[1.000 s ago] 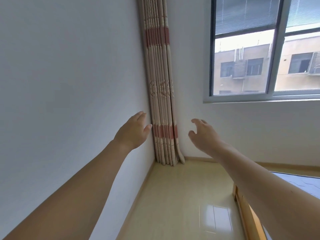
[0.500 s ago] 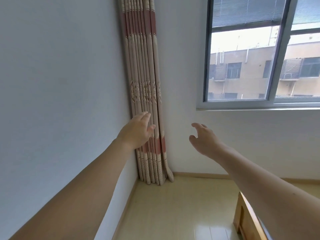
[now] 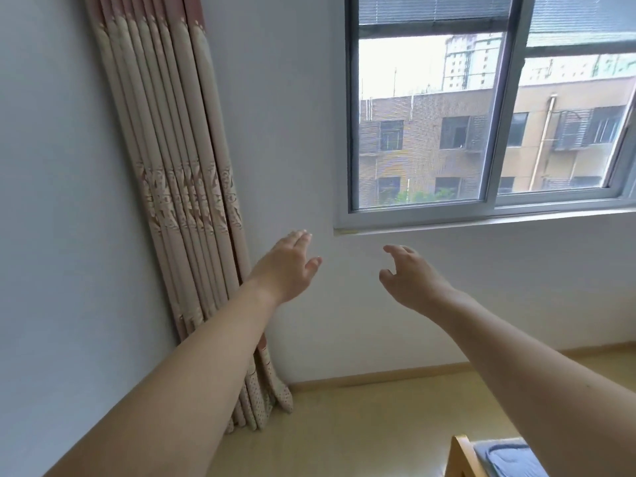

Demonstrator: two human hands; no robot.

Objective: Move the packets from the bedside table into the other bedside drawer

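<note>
Domestic bedroom: wooden bed frame (image 3: pixel 463 456) with blue mattress (image 3: pixel 509 459), gathered floor-length curtain (image 3: pixel 179 187), window (image 3: pixel 481 108) facing residential blocks.

Only support in view is the glossy pale yellow-beige floor (image 3: pixel 361 428), running up to a light wooden skirting board (image 3: pixel 389 376) along the white wall. The bunched cream and pink striped curtain (image 3: pixel 265 404) has its hem resting on it in the corner. At bottom right, a light wooden bed frame corner (image 3: pixel 463 456) stands on it, with a blue-grey mattress (image 3: pixel 506 459) on top.

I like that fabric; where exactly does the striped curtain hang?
The gathered beige and pink striped curtain hangs in the room's corner, left in the head view, behind the left hand.
</note>
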